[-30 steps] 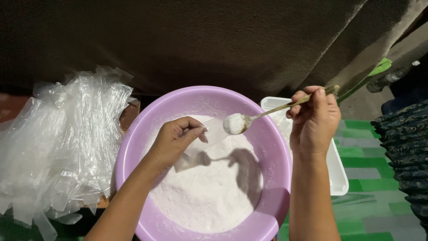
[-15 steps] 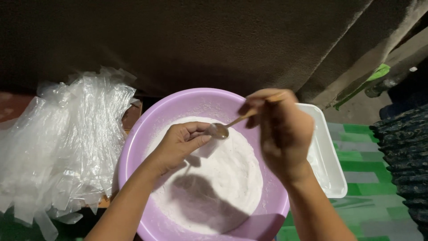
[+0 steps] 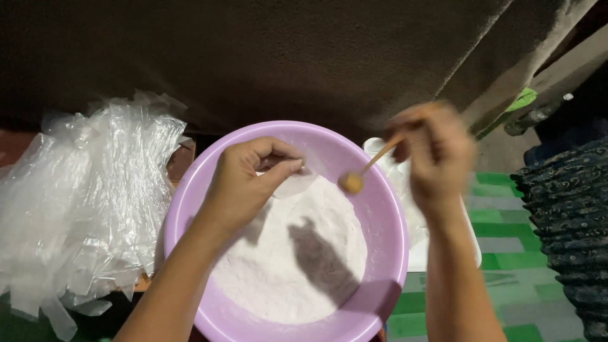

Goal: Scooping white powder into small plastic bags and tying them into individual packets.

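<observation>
Powder (image 3: 297, 253) in basin (image 3: 209, 183); bags (image 3: 82, 196) left, tray (image 3: 472, 253) right.

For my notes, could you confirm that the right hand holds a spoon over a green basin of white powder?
Not quite: the head view shows the basin is purple, not green. The right hand does hold a spoon over the white powder.

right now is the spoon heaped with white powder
No, the spoon in the right hand shows a bare brownish bowl, held above the white powder in the purple basin.
</observation>
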